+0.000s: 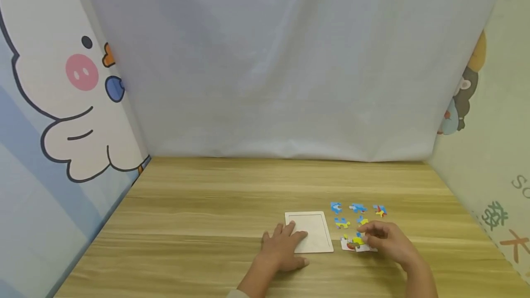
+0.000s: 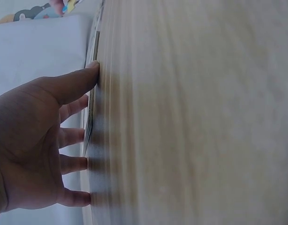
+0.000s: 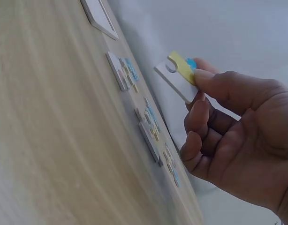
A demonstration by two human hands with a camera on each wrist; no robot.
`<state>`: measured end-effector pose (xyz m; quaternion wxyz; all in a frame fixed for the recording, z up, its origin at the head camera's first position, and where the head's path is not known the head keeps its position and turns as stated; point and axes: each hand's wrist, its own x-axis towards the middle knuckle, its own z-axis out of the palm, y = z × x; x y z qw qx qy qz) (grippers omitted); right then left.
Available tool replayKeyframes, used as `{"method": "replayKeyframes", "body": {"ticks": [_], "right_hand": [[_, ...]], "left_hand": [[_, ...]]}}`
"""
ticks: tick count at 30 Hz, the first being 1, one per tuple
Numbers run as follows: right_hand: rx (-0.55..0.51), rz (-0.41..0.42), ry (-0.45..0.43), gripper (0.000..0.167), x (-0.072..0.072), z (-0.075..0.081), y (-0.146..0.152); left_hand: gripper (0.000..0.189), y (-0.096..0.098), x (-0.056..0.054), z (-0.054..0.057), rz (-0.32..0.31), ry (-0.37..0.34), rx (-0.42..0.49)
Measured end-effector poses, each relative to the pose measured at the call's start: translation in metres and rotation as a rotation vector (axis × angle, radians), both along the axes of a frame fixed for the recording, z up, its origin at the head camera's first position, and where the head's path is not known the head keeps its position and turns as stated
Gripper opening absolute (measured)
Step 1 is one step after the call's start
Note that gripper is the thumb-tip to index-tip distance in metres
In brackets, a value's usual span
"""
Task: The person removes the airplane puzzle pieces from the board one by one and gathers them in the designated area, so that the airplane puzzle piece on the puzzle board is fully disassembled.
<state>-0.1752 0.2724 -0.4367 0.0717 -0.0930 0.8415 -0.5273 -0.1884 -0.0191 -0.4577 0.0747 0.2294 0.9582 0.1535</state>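
Note:
My left hand (image 1: 280, 248) lies with spread fingers on the left part of a square white puzzle tray (image 1: 316, 233) with a raised rim. In the left wrist view, the left thumb (image 2: 80, 84) reaches the tray's near edge. Between thumb and forefinger, my right hand (image 3: 252, 105) pinches a jigsaw piece (image 3: 178, 80) in white and yellow with a blue knob, raised above the table in the right wrist view. Its other fingers are curled loosely beneath. Under and beside this hand lie more jigsaw pieces (image 1: 349, 243), partly hidden by the fingers in the head view.
Right of the tray, loose blue-and-yellow pieces lie in rows: a corner piece (image 1: 336, 207), a blue piece (image 1: 358, 208), a piece with a red and yellow shape (image 1: 380, 210) and others. A grey-white curtain (image 1: 265, 82) hangs behind the wooden table (image 1: 186, 224). Cartoon-printed walls flank it.

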Motion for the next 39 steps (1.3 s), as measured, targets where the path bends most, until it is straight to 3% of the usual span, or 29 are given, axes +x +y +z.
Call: {"method": "replayKeyframes", "body": {"ticks": [14,22,26,39], "right_hand": [[0.075,-0.156,0.053,0.028,0.010,-0.008,0.030],[-0.009,-0.236,-0.061,0.032,0.015,-0.012,0.049],[0.038,-0.278,-0.094,0.033,0.015,-0.013,0.060],[0.114,-0.271,-0.127,0.033,0.009,-0.018,0.069]], "left_hand": [[0.062,-0.001,0.000,0.001,0.000,0.003,0.008],[0.062,-0.001,0.000,-0.001,-0.001,0.005,0.004],[0.062,0.000,0.000,-0.001,-0.002,0.000,0.002],[0.061,0.001,0.000,-0.001,-0.001,0.006,0.017]]}}
